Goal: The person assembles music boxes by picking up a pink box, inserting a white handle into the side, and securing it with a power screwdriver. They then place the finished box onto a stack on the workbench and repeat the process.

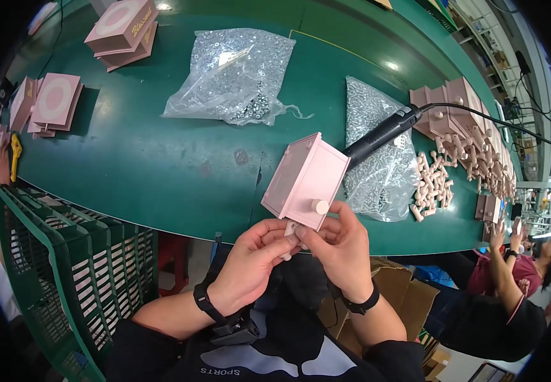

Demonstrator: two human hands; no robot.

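My left hand is closed with its thumb and fingers on a small pale pink peg, at the near edge of the green table. Beside it, my right hand is also closed. Its thumb tip presses toward the top of that peg, and whatever lies between its fingertips is hidden. Just beyond both hands a pink box rests tilted on the table, its near end by my fingers. A round pale knob sticks out of that end. Touching or nearly touching the box's right side is a black corded electric screwdriver.
Clear bags of small nuts and screws lie on the table. Loose pegs and pink boxes fill the right; more boxes stand left. Green crates flank me at left; a co-worker sits at right.
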